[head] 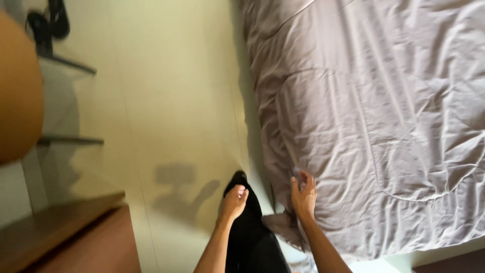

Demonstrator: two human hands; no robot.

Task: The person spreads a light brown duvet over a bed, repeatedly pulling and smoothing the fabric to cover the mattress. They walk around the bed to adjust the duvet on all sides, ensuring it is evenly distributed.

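Looking down from your head, you see a big bed with a gray, wrinkly blanket (374, 116) on it. The blanket fills the right side of the view, and its edge hangs down toward the pale floor (172, 101).

Your right hand (303, 196) is at the blanket's near edge, just touching the cloth. Its fingers (305, 178) are spread a little and bent, open, not pinching anything. You can't tell for sure if a fold is caught under them.

Your left hand (233, 201) is a bit away from the blanket, over the floor. Its fingers (241, 190) are curled in loosely and it holds nothing.

Below your hands you see your dark trousers (252, 237), right beside the blanket's edge.

Far from the blanket, across the floor, is a brown wooden cabinet (65, 237). Above it are glass shelves (70, 141). A blurry round orange thing (17, 91) is at the far side from the blanket.
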